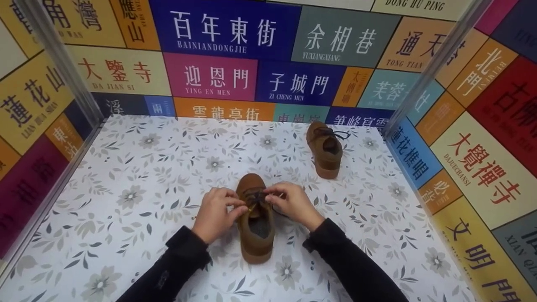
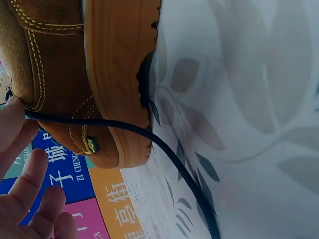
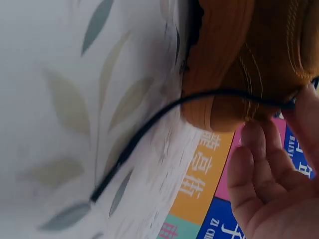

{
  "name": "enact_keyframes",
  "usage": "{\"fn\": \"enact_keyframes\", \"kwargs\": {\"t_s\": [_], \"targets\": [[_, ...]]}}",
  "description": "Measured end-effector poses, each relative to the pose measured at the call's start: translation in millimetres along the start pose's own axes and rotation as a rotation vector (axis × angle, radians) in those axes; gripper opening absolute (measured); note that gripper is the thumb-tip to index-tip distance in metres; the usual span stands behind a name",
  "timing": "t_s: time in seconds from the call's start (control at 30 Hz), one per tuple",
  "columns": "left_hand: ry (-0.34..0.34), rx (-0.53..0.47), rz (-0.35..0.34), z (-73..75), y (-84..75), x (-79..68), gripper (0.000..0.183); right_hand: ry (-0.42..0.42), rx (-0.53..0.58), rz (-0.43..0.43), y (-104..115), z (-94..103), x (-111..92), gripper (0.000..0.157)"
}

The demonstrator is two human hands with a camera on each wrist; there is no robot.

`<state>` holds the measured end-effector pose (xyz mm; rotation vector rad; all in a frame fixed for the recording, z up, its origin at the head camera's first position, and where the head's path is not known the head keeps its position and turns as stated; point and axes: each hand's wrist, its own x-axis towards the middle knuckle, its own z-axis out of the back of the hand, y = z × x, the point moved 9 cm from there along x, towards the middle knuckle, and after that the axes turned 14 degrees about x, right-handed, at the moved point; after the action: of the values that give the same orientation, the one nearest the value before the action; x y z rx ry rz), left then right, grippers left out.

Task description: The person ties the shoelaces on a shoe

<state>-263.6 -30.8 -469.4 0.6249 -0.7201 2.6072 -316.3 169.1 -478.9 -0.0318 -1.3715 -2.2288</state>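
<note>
A brown lace-up shoe (image 1: 256,253) stands upright on the floral sheet, toe pointing away from me. My left hand (image 1: 216,214) is at the left of its lacing, thumb and forefinger pinching a dark shoelace (image 2: 167,149). From those fingertips the loose end hangs along the shoe's side onto the sheet in the left wrist view. On the other side, my right hand (image 1: 297,206) pinches another shoelace end (image 3: 144,130) between thumb and forefinger. That end also droops down to the sheet. Fingers partly cover the lacing in the head view, so the knot's state is unclear.
A matching brown shoe (image 1: 326,165) stands farther back on the right, its dark lace sticking out sideways. White floral sheeting (image 1: 168,235) covers the surface. Colourful panels with printed characters (image 1: 226,50) wall in the back and both sides, with a clear strip (image 1: 436,63) at the right corner.
</note>
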Motion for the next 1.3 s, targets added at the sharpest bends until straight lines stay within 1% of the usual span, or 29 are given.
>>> {"fn": "enact_keyframes", "kwargs": {"t_s": [0.07, 0.13, 0.23, 0.3, 0.37, 0.43, 0.53, 0.6, 0.7, 0.8, 0.9, 0.97, 1.03, 1.07, 1.13, 1.2, 1.23, 1.3], "targets": [[0.013, -0.003, -0.006, -0.9, -2.8, 1.1, 0.009, -0.038, -0.011, 0.018, 3, 0.8, -1, 0.012], [0.024, -0.010, 0.004, -0.9, -4.1, 2.4, 0.007, -0.053, -0.021, 0.027, 7, 2.0, -2, 0.008], [0.047, -0.002, 0.018, -1.0, -5.3, 4.8, 0.006, -0.037, -0.034, 0.040, 13, 3.1, -3, 0.009], [0.064, 0.030, 0.000, -0.5, -7.1, 6.5, 0.006, -0.025, -0.067, 0.067, 18, 5.3, -5, 0.012], [0.069, 0.098, -0.045, 1.1, -9.3, 7.8, 0.009, -0.022, -0.134, 0.122, 22, 8.7, -7, 0.015], [0.066, 0.190, -0.088, 3.0, -8.4, 7.9, 0.010, -0.026, -0.241, 0.174, 24, 13.0, -10, 0.015], [0.054, 0.306, -0.116, 4.3, -0.9, 4.2, 0.009, -0.010, -0.385, 0.215, 21, 16.1, -17, 0.012], [0.060, 0.336, -0.120, 1.9, 6.2, -0.2, 0.007, 0.016, -0.442, 0.212, 15, 16.6, -22, 0.008], [0.082, 0.317, -0.118, -4.4, 16.7, -8.3, 0.006, 0.050, -0.455, 0.190, 5, 16.4, -28, 0.006], [0.106, 0.297, -0.081, -7.4, 27.2, -13.6, 0.007, 0.052, -0.427, 0.147, -2, 19.8, -30, 0.006], [0.125, 0.289, -0.024, -2.9, 35.8, -12.7, 0.007, 0.046, -0.390, 0.099, -5, 25.5, -29, 0.004], [0.133, 0.221, 0.032, 2.9, 40.6, -8.4, 0.007, 0.041, -0.369, 0.072, -7, 29.7, -30, 0.003], [0.128, 0.092, 0.124, 8.8, 47.0, -2.0, 0.005, 0.041, -0.357, 0.049, -9, 32.1, -30, 0.003], [0.125, 0.009, 0.184, 10.8, 50.5, 1.1, 0.005, 0.040, -0.356, 0.044, -9, 32.8, -30, 0.003], [0.103, -0.187, 0.301, 13.0, 54.9, 7.3, 0.004, 0.041, -0.355, 0.033, -11, 33.0, -29, 0.004], [0.093, -0.373, 0.397, 10.5, 54.1, 12.5, 0.006, 0.042, -0.356, 0.015, -12, 32.7, -29, 0.005], [0.100, -0.466, 0.430, 7.1, 51.1, 14.8, 0.007, 0.043, -0.357, 0.008, -13, 32.5, -29, 0.005], [0.133, -0.656, 0.461, -2.6, 40.5, 19.4, 0.011, 0.048, -0.347, -0.007, -14, 31.9, -28, 0.006]]}}
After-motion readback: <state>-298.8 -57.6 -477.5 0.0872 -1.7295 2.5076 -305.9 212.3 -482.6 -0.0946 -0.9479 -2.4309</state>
